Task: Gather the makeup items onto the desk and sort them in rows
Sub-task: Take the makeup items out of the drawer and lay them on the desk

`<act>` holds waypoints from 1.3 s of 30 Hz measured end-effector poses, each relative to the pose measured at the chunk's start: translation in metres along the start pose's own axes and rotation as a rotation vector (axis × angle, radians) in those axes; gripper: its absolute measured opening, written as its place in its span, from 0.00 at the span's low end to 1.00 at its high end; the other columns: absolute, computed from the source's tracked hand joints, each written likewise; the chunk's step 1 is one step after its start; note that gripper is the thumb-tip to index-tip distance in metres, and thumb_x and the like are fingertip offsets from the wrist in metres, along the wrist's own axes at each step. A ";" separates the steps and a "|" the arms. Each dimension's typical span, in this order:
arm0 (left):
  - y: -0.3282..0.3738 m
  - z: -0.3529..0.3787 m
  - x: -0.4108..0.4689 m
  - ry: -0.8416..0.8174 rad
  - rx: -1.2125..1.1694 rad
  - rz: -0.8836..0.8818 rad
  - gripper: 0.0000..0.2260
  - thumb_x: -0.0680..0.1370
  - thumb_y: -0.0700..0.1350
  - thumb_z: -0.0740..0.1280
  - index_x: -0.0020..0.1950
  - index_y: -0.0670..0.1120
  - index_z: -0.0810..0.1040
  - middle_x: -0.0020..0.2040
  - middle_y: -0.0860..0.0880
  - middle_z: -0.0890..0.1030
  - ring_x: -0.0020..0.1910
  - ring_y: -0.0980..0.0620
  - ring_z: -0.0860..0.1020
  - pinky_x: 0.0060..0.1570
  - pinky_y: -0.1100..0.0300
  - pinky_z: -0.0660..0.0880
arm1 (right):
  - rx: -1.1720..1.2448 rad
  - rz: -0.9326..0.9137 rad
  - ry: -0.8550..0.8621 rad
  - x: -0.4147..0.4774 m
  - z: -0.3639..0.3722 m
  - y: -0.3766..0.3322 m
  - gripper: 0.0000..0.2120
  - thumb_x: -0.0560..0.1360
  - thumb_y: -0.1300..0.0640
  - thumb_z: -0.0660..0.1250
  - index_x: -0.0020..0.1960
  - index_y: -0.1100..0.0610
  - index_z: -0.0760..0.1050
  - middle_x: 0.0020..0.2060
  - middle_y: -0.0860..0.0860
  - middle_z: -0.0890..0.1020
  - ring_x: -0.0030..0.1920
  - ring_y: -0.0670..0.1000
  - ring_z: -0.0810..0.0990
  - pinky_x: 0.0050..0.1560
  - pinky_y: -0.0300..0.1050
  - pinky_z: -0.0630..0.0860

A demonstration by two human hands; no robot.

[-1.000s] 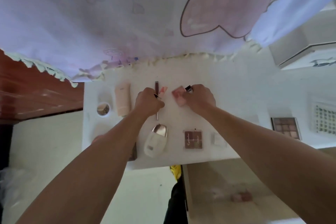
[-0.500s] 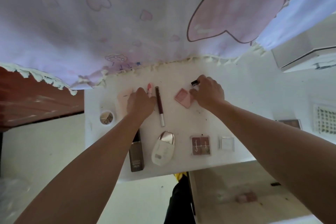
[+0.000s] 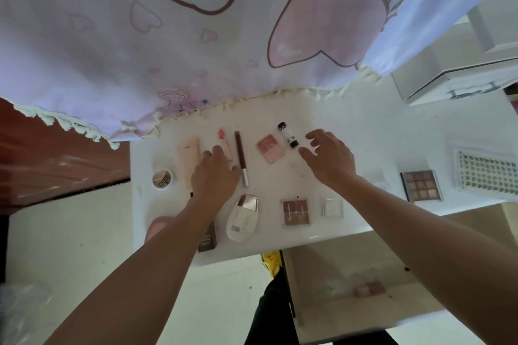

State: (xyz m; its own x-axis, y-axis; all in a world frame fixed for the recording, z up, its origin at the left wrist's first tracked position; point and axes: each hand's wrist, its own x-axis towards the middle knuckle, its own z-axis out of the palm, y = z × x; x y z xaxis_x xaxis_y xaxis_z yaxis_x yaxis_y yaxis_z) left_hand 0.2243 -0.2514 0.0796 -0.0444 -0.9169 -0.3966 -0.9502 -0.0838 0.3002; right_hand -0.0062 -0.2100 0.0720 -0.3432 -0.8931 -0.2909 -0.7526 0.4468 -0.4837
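1. Since a second ago the right hand (image 3: 329,161) has let go of the black-capped white tube (image 3: 288,135); it lies in the far row just right of the pink compact (image 3: 270,147); fingers spread, holding nothing.
2. The left hand (image 3: 214,176) now rests open on the pink lipstick (image 3: 225,145), beside the brown pencil (image 3: 241,158); the far row looks nearly set.
3. The large palette (image 3: 421,185) sits well apart at right, not yet gathered.
4. Lettering on the small palette (image 3: 296,212) and white bottle (image 3: 242,217) is too blurred to read.
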 end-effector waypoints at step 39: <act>0.177 0.350 -0.214 -0.548 0.149 0.087 0.08 0.75 0.55 0.68 0.45 0.52 0.75 0.53 0.47 0.80 0.54 0.43 0.77 0.52 0.53 0.74 | -0.715 -0.124 -0.550 -0.117 -0.015 0.426 0.10 0.75 0.58 0.64 0.56 0.53 0.76 0.54 0.53 0.80 0.54 0.55 0.78 0.47 0.47 0.73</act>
State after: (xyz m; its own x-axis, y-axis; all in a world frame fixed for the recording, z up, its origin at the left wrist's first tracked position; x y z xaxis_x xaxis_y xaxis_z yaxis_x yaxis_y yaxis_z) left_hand -0.0421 0.0669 -0.0856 -0.2400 -0.5784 -0.7796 -0.9674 0.0754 0.2419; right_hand -0.2946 0.0839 -0.0877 -0.0581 -0.6992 -0.7125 -0.9983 0.0458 0.0365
